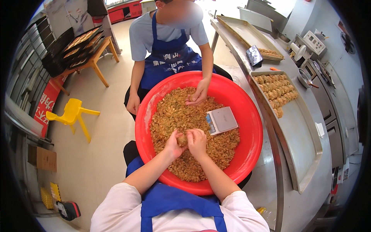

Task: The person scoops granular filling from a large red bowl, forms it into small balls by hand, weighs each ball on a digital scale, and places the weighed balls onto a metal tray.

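A large red tub [253,116] holds crumbly golden-brown mixture [170,112]. Over its near middle, my left hand [174,147] cups a rounded lump of mixture [181,140], and my right hand [196,143] has curled fingers against that lump's right side. A small scale [222,120] with a silver top rests on the mixture to the right, beyond my right hand. Across the tub, a co-worker's hand [199,92] cups some mixture, while their other hand [133,103] hangs at the tub's left edge.
A co-worker in a blue apron [170,50] sits opposite. On the steel table at right are a tray [297,154] with rows of lumps, another tray [243,31], a phone [255,56] and a bowl [303,77]. At left are a yellow chair [67,116] and stacked black trays [73,50].
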### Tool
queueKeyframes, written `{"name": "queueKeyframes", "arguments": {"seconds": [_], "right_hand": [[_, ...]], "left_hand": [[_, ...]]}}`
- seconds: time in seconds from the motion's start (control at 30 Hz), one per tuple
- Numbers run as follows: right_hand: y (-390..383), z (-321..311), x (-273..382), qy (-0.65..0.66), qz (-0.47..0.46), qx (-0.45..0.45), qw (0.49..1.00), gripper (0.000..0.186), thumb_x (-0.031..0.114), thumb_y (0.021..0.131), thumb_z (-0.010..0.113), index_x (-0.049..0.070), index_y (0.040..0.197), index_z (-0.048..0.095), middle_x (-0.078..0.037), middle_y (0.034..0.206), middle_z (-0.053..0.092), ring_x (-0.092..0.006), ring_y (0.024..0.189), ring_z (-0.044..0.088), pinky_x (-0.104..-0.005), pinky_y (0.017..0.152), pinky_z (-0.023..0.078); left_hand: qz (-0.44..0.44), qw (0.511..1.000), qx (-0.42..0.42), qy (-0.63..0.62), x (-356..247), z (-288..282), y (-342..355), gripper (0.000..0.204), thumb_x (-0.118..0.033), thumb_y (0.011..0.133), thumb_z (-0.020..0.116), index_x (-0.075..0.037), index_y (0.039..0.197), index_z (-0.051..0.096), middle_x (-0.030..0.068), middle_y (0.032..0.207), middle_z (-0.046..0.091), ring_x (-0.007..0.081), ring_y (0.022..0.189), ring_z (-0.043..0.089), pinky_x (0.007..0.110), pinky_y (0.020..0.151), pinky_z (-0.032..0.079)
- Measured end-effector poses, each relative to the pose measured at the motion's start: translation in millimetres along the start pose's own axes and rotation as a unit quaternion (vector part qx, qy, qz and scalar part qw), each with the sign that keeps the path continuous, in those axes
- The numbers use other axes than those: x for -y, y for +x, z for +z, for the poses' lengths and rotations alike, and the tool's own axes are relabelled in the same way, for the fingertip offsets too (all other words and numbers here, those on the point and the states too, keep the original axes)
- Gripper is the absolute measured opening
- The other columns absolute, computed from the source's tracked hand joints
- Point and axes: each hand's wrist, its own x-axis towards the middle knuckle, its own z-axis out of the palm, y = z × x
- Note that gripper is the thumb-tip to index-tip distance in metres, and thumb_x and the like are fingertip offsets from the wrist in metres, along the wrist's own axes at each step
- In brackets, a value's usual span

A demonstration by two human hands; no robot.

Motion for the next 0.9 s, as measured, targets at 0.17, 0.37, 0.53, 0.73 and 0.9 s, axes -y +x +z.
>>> {"name": "queueKeyframes", "arguments": {"seconds": [0.17,0.37,0.53,0.73,0.9], "right_hand": [[5,-3,5,0.091,0.098,0.109,0.985,0.022,0.023,0.083,0.069,0.002,0.076,0.067,-0.011,0.077,0.065,-0.0275,0.066,0.064,-0.0387,0.062,0.05],[6,-1,19,0.075,0.068,0.041,0.994,0.016,0.02,0.084,0.067,0.004,0.085,0.069,-0.012,0.093,0.067,-0.028,0.088,0.063,-0.0406,0.08,0.049],[-6,-4,17,0.046,-0.035,0.126,0.99,0.014,0.015,0.081,0.069,0.009,0.094,0.071,-0.006,0.096,0.065,-0.0292,0.096,0.059,-0.0431,0.087,0.044],[10,-9,34,0.161,-0.021,0.077,0.984,0.01,0.008,0.081,0.069,0.006,0.09,0.071,-0.009,0.081,0.065,-0.0283,0.075,0.063,-0.0363,0.069,0.051],[-9,4,-15,0.154,0.132,0.054,0.978,0.019,0.019,0.089,0.064,0.003,0.1,0.068,-0.016,0.095,0.063,-0.034,0.091,0.063,-0.0416,0.086,0.048]], "left_hand": [[-0.149,0.949,0.255,0.113,-3,-2,-14,0.076,-0.076,0.09,0.023,-0.018,0.133,0.046,0.0071,0.132,0.051,0.0256,0.124,0.045,0.052,0.107,0.028],[-0.056,0.975,0.21,0.038,1,10,-9,0.068,-0.072,0.09,0.035,-0.016,0.124,0.053,0.0082,0.127,0.055,0.0255,0.117,0.051,0.046,0.099,0.04],[-0.028,0.99,0.062,-0.122,-5,-11,7,0.044,-0.058,0.091,0.054,-0.015,0.093,0.054,0.0036,0.092,0.059,0.0204,0.093,0.059,0.045,0.086,0.051],[0.043,0.998,0.037,-0.041,-7,-5,8,0.04,-0.056,0.089,0.06,-0.019,0.081,0.048,-0.0014,0.075,0.053,0.0139,0.072,0.054,0.028,0.062,0.046],[0.005,0.999,0.018,0.028,-1,7,-4,0.046,-0.064,0.09,0.05,-0.019,0.088,0.053,-0.0019,0.081,0.058,0.0131,0.075,0.054,0.028,0.062,0.042]]}}
